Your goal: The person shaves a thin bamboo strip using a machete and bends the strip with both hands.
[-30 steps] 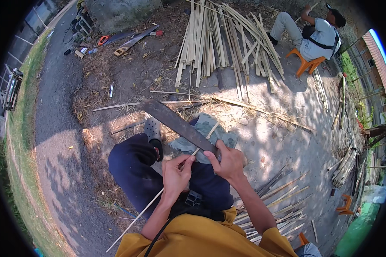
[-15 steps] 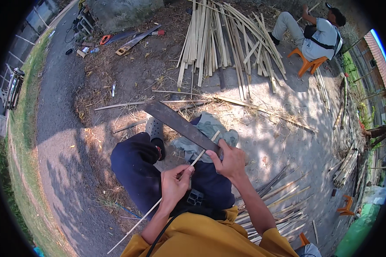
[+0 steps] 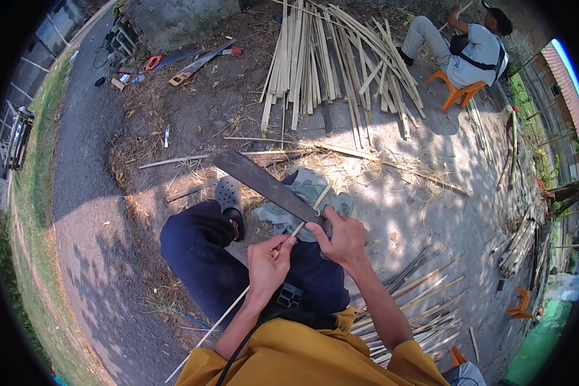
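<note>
My left hand (image 3: 267, 269) is closed around a thin pale bamboo strip (image 3: 224, 316), which slants from the lower left, past my left forearm, up to the right. My right hand (image 3: 342, 240) grips a machete (image 3: 264, 184) near the base of its broad dark blade; the handle is hidden in the palm. The blade points up and left and crosses the strip just beyond my left fingers, with my right thumb against the strip there. A small curl of shaving shows at the blade. Under the strip's upper end, a grey-green cloth (image 3: 280, 217) covers my knee.
Many split bamboo strips (image 3: 310, 71) lie piled ahead, and more strips (image 3: 424, 309) lie beside me at the right. Hand saws (image 3: 199, 63) rest on the ground at the far left. A person (image 3: 475, 58) sits on an orange stool (image 3: 455, 90) at the far right.
My left hand has moved slightly up and right, closer to the blade, carrying the strip with it. The machete has barely moved. A curl of shaving now shows at the blade.
</note>
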{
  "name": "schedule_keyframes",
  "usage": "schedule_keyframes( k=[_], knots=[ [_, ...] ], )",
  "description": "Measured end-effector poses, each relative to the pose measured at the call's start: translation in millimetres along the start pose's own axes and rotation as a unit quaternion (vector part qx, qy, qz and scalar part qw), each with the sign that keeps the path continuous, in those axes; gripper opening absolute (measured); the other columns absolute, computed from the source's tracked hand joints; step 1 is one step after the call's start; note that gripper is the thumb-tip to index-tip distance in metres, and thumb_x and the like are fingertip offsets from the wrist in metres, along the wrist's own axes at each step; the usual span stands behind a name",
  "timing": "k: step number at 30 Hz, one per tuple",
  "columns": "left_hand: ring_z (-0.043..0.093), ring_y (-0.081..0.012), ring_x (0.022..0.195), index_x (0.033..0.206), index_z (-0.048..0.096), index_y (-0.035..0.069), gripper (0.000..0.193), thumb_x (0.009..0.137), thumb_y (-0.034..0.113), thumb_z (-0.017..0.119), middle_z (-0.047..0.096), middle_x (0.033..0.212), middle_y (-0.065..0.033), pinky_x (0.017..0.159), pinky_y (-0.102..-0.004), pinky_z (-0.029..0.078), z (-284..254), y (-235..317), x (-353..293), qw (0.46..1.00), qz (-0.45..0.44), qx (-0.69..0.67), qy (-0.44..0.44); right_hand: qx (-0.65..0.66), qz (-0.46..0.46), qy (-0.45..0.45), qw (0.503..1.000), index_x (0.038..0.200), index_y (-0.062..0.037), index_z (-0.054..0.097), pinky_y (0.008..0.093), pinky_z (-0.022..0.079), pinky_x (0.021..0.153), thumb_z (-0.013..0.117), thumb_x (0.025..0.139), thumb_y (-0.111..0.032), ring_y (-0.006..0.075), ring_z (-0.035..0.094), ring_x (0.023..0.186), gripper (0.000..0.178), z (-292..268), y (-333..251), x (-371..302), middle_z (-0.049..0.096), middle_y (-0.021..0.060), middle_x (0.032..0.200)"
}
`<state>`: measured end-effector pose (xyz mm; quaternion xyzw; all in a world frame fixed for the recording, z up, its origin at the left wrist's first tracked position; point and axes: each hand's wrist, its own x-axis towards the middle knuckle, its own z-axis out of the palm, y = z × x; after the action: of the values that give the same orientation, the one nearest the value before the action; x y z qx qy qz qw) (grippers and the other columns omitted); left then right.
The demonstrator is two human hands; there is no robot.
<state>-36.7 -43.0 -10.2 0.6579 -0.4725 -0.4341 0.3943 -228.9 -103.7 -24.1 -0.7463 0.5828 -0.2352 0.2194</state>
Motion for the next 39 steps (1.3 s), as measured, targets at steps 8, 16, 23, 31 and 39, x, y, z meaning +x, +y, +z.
schedule_keyframes(
  k=[8,16,23,31,39],
  knots=[
    [0.047,0.0000,0.059,0.099,0.080,-0.003,0.015,0.102,0.009,0.072,0.059,0.065,0.0050,0.051,-0.0220,0.034,-5.5,-8.7,-4.6,0.999,-0.035,-0.027,-0.017,0.019,0.025,-0.018,0.999,0.098,-0.0076,0.064,0.0529,0.050,0.060,0.065,0.099,-0.056,0.0446,0.068,0.063,0.048,-4.0,-3.1,1.9,0.067,0.0181,0.067],
    [0.049,-0.0013,0.055,0.099,0.080,-0.004,0.017,0.103,0.010,0.072,0.061,0.062,0.0011,0.049,-0.0242,0.035,-18.1,-12.4,-35.9,0.998,-0.040,-0.055,0.005,0.007,0.004,-0.002,1.000,0.105,-0.0061,0.068,0.0537,0.051,0.057,0.063,0.099,-0.062,0.0448,0.067,0.059,0.056,-0.3,2.3,3.0,0.064,0.0190,0.061],
    [0.049,-0.0002,0.056,0.098,0.079,-0.004,0.017,0.102,0.011,0.073,0.061,0.063,0.0015,0.050,-0.0232,0.034,-47.3,-15.2,-46.1,0.996,-0.050,-0.064,0.028,0.043,0.041,0.021,0.998,0.099,-0.0052,0.068,0.0536,0.052,0.060,0.063,0.100,-0.059,0.0464,0.067,0.061,0.054,2.2,12.9,9.5,0.062,0.0205,0.060],
    [0.049,0.0001,0.054,0.096,0.079,-0.001,0.014,0.103,0.009,0.072,0.061,0.061,0.0028,0.048,-0.0220,0.031,-72.3,6.3,-48.4,0.997,-0.066,-0.032,0.024,0.454,0.143,0.036,0.879,0.089,-0.0040,0.060,0.0336,0.041,0.051,0.051,0.110,-0.054,0.0204,0.052,0.049,0.055,2.8,42.7,-6.2,0.054,0.0079,0.059],
    [0.046,-0.0033,0.052,0.094,0.075,-0.004,0.014,0.100,0.008,0.074,0.061,0.062,-0.0035,0.048,-0.0254,0.032,-83.4,71.7,-29.9,0.995,0.028,0.085,0.054,0.498,0.275,0.147,0.810,0.092,-0.0076,0.051,0.0254,0.038,0.048,0.056,0.110,-0.050,0.0097,0.046,0.053,0.047,-48.0,58.8,-22.8,0.047,0.0012,0.066]
  ],
)
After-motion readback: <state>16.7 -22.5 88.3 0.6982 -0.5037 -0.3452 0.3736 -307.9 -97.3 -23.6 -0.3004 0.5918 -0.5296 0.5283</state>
